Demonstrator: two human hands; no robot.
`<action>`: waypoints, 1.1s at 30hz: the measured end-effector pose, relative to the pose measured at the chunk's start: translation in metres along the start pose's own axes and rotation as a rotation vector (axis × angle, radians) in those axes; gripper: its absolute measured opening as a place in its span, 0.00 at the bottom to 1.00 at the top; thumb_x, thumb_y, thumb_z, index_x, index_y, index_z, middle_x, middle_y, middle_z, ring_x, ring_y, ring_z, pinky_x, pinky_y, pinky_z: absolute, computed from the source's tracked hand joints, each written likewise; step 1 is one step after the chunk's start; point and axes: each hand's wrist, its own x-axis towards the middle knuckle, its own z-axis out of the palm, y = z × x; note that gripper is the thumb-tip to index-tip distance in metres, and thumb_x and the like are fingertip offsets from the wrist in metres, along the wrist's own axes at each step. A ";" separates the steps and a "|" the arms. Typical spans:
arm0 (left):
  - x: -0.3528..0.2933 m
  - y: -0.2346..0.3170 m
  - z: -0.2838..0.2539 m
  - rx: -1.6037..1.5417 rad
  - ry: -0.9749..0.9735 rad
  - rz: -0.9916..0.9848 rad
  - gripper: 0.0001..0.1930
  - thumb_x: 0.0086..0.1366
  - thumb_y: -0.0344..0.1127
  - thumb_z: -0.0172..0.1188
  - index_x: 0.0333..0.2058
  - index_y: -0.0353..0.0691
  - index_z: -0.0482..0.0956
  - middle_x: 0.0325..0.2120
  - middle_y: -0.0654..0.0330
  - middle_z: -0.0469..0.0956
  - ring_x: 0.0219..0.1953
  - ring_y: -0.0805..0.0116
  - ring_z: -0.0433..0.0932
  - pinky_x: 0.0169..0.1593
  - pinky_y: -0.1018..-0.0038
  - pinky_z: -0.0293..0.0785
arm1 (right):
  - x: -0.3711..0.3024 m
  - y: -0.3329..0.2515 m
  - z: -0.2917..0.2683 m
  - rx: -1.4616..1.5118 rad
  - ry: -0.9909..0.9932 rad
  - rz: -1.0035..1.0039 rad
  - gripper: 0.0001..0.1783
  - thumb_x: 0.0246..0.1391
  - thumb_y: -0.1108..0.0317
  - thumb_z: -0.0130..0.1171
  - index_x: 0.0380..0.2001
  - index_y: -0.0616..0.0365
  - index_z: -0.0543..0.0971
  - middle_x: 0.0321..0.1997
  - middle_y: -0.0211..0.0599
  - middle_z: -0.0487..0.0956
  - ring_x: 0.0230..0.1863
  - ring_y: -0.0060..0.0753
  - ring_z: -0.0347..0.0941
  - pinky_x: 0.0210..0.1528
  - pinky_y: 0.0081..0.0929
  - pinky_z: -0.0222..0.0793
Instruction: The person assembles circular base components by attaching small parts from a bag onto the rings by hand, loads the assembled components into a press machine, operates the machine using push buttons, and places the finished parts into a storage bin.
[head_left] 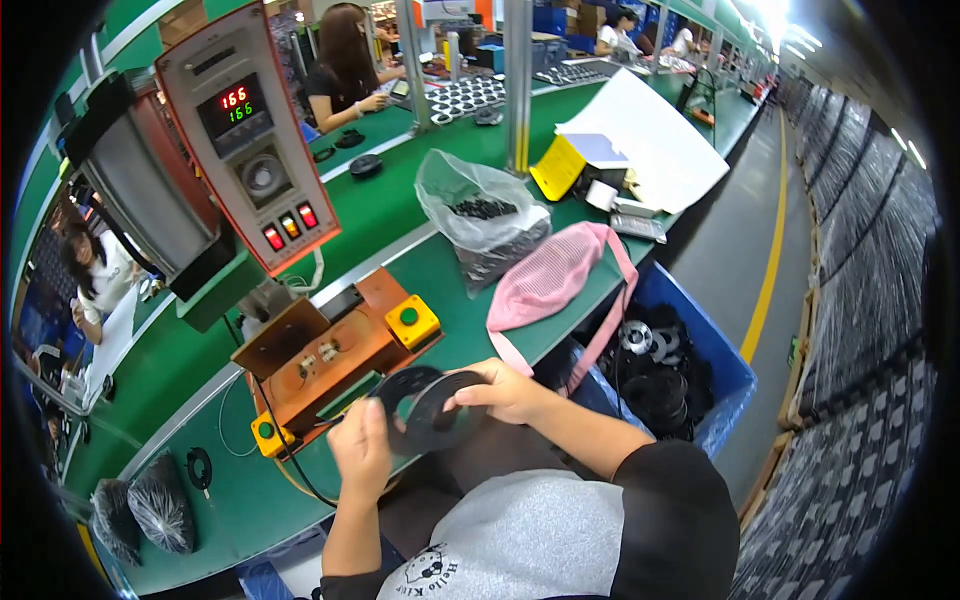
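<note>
Just in front of my body, both hands hold black round plastic parts that look like two overlapping ring-shaped discs. My left hand (360, 445) is closed on the edge of the left black disc (391, 387). The right black disc (432, 422) is gripped by my right hand (505, 392), with the thumb over its face. Motion blurs the discs, and I cannot tell whether they touch. Beyond my hands stands an orange press base (335, 362) with a yellow button box (412, 322) at its right end and another yellow button box (270, 436) at its left.
A control box (245, 140) with a lit display rises at the left. A clear bag (480, 225) of small black parts and a pink bag (550, 278) lie on the green bench. At right, a blue bin (728, 392) holds black parts. Co-workers sit across.
</note>
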 end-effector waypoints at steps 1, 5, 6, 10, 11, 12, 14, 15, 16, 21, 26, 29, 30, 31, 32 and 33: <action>0.005 0.007 0.010 0.083 -0.099 0.023 0.14 0.66 0.34 0.45 0.23 0.33 0.71 0.15 0.60 0.73 0.17 0.71 0.71 0.23 0.78 0.65 | -0.014 -0.009 0.006 0.088 0.044 -0.041 0.12 0.49 0.71 0.58 0.37 0.68 0.76 0.37 0.42 0.78 0.41 0.32 0.74 0.47 0.28 0.68; 0.015 0.011 0.050 -0.191 -0.397 -0.032 0.13 0.66 0.37 0.43 0.37 0.31 0.70 0.29 0.53 0.73 0.30 0.65 0.74 0.37 0.73 0.69 | -0.062 -0.054 -0.021 -0.214 0.275 -0.127 0.12 0.47 0.69 0.55 0.28 0.71 0.77 0.27 0.48 0.78 0.31 0.38 0.77 0.38 0.31 0.73; 0.016 0.020 0.045 -0.218 -0.446 0.075 0.15 0.65 0.37 0.44 0.42 0.32 0.69 0.35 0.51 0.72 0.36 0.64 0.75 0.41 0.72 0.68 | -0.080 -0.071 -0.037 -0.379 0.388 -0.170 0.14 0.44 0.67 0.54 0.23 0.71 0.76 0.23 0.49 0.78 0.26 0.39 0.76 0.33 0.30 0.74; -0.002 0.053 0.007 -0.483 -0.334 0.306 0.20 0.59 0.46 0.51 0.41 0.34 0.69 0.34 0.48 0.75 0.36 0.60 0.75 0.39 0.71 0.68 | -0.156 -0.120 -0.085 -0.495 0.954 -0.618 0.14 0.49 0.69 0.52 0.37 0.61 0.64 0.25 0.48 0.77 0.22 0.36 0.75 0.28 0.28 0.74; -0.008 0.065 -0.006 -0.541 -0.288 0.332 0.25 0.59 0.54 0.52 0.42 0.34 0.68 0.31 0.45 0.75 0.33 0.58 0.76 0.35 0.70 0.70 | -0.176 -0.125 -0.106 -0.622 1.145 -0.639 0.16 0.51 0.65 0.54 0.40 0.61 0.64 0.24 0.44 0.77 0.21 0.31 0.74 0.27 0.23 0.72; -0.010 0.070 -0.023 -0.511 -0.309 0.410 0.30 0.59 0.58 0.50 0.46 0.34 0.64 0.30 0.47 0.73 0.29 0.58 0.75 0.35 0.66 0.73 | -0.204 -0.132 -0.136 -0.857 1.283 -0.494 0.23 0.50 0.60 0.56 0.44 0.62 0.63 0.28 0.49 0.77 0.26 0.36 0.76 0.32 0.26 0.73; -0.009 0.077 -0.040 -0.641 -0.351 0.547 0.31 0.58 0.61 0.52 0.44 0.36 0.63 0.26 0.48 0.74 0.24 0.59 0.77 0.29 0.71 0.69 | -0.257 -0.120 -0.205 -1.336 1.460 -0.026 0.39 0.45 0.50 0.60 0.52 0.66 0.60 0.38 0.57 0.76 0.39 0.46 0.75 0.44 0.33 0.69; -0.006 0.075 -0.046 -0.621 -0.511 0.645 0.30 0.60 0.58 0.49 0.49 0.37 0.62 0.29 0.51 0.72 0.24 0.62 0.72 0.27 0.71 0.64 | -0.271 -0.109 -0.229 -1.569 1.500 0.300 0.47 0.42 0.45 0.62 0.56 0.67 0.58 0.44 0.62 0.74 0.47 0.51 0.72 0.50 0.36 0.66; -0.015 0.086 -0.045 -0.706 -0.549 0.620 0.30 0.59 0.57 0.51 0.49 0.37 0.63 0.29 0.50 0.74 0.25 0.61 0.73 0.28 0.70 0.65 | -0.264 -0.116 -0.212 -1.522 1.191 0.735 0.54 0.35 0.38 0.63 0.57 0.68 0.60 0.52 0.66 0.68 0.57 0.54 0.63 0.58 0.38 0.57; -0.068 0.137 -0.053 -0.984 -0.509 0.705 0.17 0.60 0.45 0.55 0.40 0.36 0.70 0.29 0.49 0.77 0.29 0.63 0.77 0.32 0.68 0.69 | -0.177 -0.218 -0.072 -1.323 0.743 -0.464 0.21 0.57 0.59 0.51 0.48 0.62 0.73 0.49 0.40 0.74 0.48 0.28 0.70 0.51 0.24 0.63; -0.041 0.163 -0.033 -0.858 -0.675 0.768 0.18 0.61 0.43 0.53 0.42 0.35 0.69 0.32 0.49 0.75 0.33 0.62 0.74 0.36 0.68 0.66 | -0.139 -0.241 -0.015 -1.344 1.622 -0.582 0.22 0.56 0.52 0.47 0.44 0.59 0.75 0.45 0.39 0.75 0.48 0.35 0.69 0.54 0.34 0.59; -0.106 0.197 -0.079 -0.757 -0.730 0.790 0.18 0.61 0.42 0.52 0.43 0.34 0.68 0.34 0.48 0.74 0.35 0.62 0.73 0.38 0.67 0.65 | -0.123 -0.223 0.010 -1.253 1.454 -0.671 0.21 0.56 0.53 0.47 0.43 0.58 0.74 0.44 0.39 0.75 0.47 0.35 0.69 0.53 0.35 0.59; -0.125 0.195 -0.090 -0.753 -0.723 0.822 0.18 0.61 0.42 0.51 0.44 0.34 0.68 0.35 0.48 0.74 0.36 0.62 0.72 0.39 0.67 0.65 | -0.121 -0.229 0.008 -1.267 1.390 -0.718 0.21 0.56 0.53 0.47 0.43 0.58 0.74 0.44 0.39 0.75 0.46 0.35 0.69 0.53 0.35 0.59; -0.142 0.185 -0.106 -0.791 -0.777 0.863 0.18 0.61 0.41 0.51 0.44 0.34 0.68 0.35 0.48 0.74 0.37 0.61 0.72 0.40 0.67 0.64 | -0.126 -0.235 0.001 -1.289 1.403 -0.756 0.21 0.56 0.54 0.47 0.43 0.58 0.74 0.44 0.39 0.76 0.46 0.36 0.69 0.52 0.35 0.59; -0.117 0.187 -0.091 -0.743 -0.761 0.885 0.18 0.61 0.41 0.51 0.44 0.34 0.67 0.36 0.48 0.73 0.37 0.61 0.71 0.40 0.67 0.64 | -0.113 -0.233 0.011 -1.269 1.309 -0.808 0.20 0.56 0.54 0.47 0.43 0.58 0.74 0.44 0.39 0.76 0.46 0.36 0.69 0.52 0.36 0.59; -0.132 0.195 -0.097 -0.696 -0.745 0.907 0.18 0.61 0.41 0.50 0.45 0.33 0.67 0.37 0.48 0.73 0.38 0.61 0.71 0.41 0.67 0.63 | -0.101 -0.233 0.021 -1.250 1.216 -0.858 0.20 0.56 0.54 0.47 0.43 0.58 0.74 0.43 0.38 0.76 0.46 0.36 0.69 0.52 0.36 0.59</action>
